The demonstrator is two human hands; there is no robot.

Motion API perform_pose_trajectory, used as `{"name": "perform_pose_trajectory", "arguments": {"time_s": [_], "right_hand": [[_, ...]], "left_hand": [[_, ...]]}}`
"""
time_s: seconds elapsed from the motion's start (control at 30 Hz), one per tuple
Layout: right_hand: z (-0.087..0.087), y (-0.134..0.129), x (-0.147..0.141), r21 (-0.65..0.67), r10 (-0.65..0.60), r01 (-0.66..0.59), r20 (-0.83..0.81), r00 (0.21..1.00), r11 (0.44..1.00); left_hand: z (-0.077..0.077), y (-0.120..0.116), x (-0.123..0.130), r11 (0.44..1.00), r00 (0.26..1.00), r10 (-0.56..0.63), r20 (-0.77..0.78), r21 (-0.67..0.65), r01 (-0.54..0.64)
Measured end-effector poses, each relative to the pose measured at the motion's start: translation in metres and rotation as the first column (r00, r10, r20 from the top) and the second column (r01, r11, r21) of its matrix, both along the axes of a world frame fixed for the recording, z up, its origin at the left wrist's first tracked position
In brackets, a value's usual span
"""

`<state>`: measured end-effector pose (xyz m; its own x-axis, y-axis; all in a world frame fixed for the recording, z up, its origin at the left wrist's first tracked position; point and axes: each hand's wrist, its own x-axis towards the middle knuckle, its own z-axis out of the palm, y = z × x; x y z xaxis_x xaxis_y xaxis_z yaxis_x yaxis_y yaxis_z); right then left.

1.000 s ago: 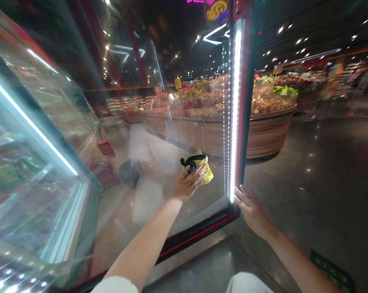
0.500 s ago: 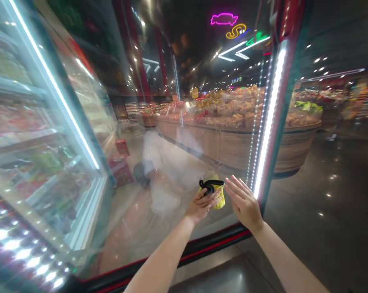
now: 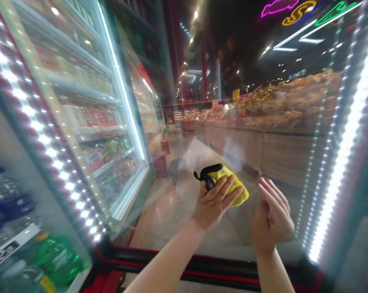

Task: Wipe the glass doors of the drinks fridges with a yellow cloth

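My left hand (image 3: 212, 201) presses a yellow cloth (image 3: 238, 189) with a black border against a clear glass door (image 3: 241, 240). Its fingers lie spread over the cloth, and part of the black edging bunches up by the thumb. To the right, my right hand (image 3: 273, 213) is raised close to the glass, holding nothing. Its fingers are loosely bent and blurred; whether they touch the pane cannot be made out. Faint reflections overlie the glass.
A bright LED strip (image 3: 342, 162) runs up the door's right side, another (image 3: 52, 146) up the left. The black and red bottom frame (image 3: 226, 270) crosses below. Green bottles (image 3: 57, 256) stand at lower left. Through the glass appear lit shelves (image 3: 101, 130) and a produce stand (image 3: 281, 146).
The view has turned left and come nearer the glass. The cloth now lies more spread beneath my left hand. My right hand has gone from flat, straight fingers to loosely bent ones.
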<state>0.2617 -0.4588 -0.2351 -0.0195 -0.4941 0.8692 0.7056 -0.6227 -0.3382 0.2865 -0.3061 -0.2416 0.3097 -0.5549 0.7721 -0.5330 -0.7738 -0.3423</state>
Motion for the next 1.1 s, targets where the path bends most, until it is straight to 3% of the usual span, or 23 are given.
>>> {"name": "perform_pose_trajectory", "arguments": {"time_s": [0.07, 0.13, 0.17, 0.27, 0.33, 0.4, 0.47, 0.53, 0.6, 0.67, 0.73, 0.83, 0.9, 0.93, 1.0, 1.1], "right_hand": [[-0.004, 0.002, -0.003, 0.032, 0.03, -0.029, -0.02, 0.999, 0.999], [-0.004, 0.002, -0.006, 0.022, 0.073, -0.072, -0.048, 0.996, 0.997], [-0.004, 0.001, -0.007, -0.006, 0.095, -0.095, -0.057, 0.994, 0.995], [-0.001, -0.004, -0.01, -0.121, 0.101, -0.104, -0.032, 0.994, 0.987], [0.001, -0.008, -0.012, -0.127, 0.067, -0.068, -0.01, 0.998, 0.99], [0.004, -0.01, -0.014, -0.094, 0.028, -0.028, -0.006, 1.0, 0.995], [0.006, -0.011, -0.015, -0.103, 0.004, -0.006, -0.021, 1.0, 0.995], [0.006, -0.01, -0.016, -0.167, -0.016, 0.01, -0.035, 0.999, 0.986], [0.005, -0.009, -0.017, -0.237, -0.04, 0.028, -0.045, 0.998, 0.971], [0.004, -0.004, -0.017, -0.299, -0.058, 0.041, -0.046, 0.997, 0.953], [0.003, 0.005, -0.019, -0.371, -0.058, 0.035, -0.052, 0.997, 0.928], [-0.001, 0.026, -0.022, -0.487, -0.03, -0.007, -0.07, 0.997, 0.873], [-0.006, 0.041, -0.024, -0.577, -0.005, -0.045, -0.085, 0.996, 0.815], [-0.009, 0.047, -0.025, -0.625, 0.003, -0.06, -0.091, 0.996, 0.778], [-0.015, 0.058, -0.026, -0.708, 0.007, -0.075, -0.098, 0.995, 0.702], [-0.022, 0.072, -0.026, -0.772, 0.002, -0.081, -0.103, 0.995, 0.631]], "left_hand": [[0.018, 0.001, 0.003, 0.998, 1.0, -0.022, -0.012, 0.05, 0.023], [0.026, 0.013, 0.002, 0.996, 0.997, 0.081, -0.008, -0.027, -0.081], [0.022, 0.022, 0.0, 0.981, 0.986, 0.165, -0.008, -0.101, -0.165], [-0.017, 0.042, -0.012, 0.903, 0.936, 0.352, -0.014, -0.257, -0.343], [-0.049, 0.045, -0.018, 0.935, 0.946, 0.32, 0.045, -0.177, -0.307], [-0.066, 0.044, -0.017, 0.976, 0.968, 0.215, 0.131, -0.004, -0.216], [-0.06, 0.047, -0.012, 0.982, 0.975, 0.162, 0.152, 0.076, -0.175], [-0.041, 0.058, -0.007, 0.984, 0.98, 0.171, 0.105, 0.034, -0.175], [-0.028, 0.078, -0.005, 0.967, 0.973, 0.228, 0.028, -0.119, -0.224], [-0.032, 0.097, -0.008, 0.904, 0.951, 0.307, -0.024, -0.305, -0.3], [-0.046, 0.113, -0.014, 0.873, 0.939, 0.342, -0.02, -0.362, -0.326], [-0.057, 0.133, -0.021, 0.973, 0.973, 0.227, 0.044, -0.041, -0.226], [-0.05, 0.153, -0.023, 0.974, 0.98, 0.192, 0.053, 0.115, -0.197], [-0.046, 0.166, -0.024, 0.968, 0.975, 0.216, 0.046, 0.118, -0.22], [-0.044, 0.192, -0.027, 0.945, 0.945, 0.326, 0.006, 0.0, -0.326], [-0.065, 0.219, -0.033, 0.859, 0.882, 0.469, -0.055, -0.204, -0.47]]}}
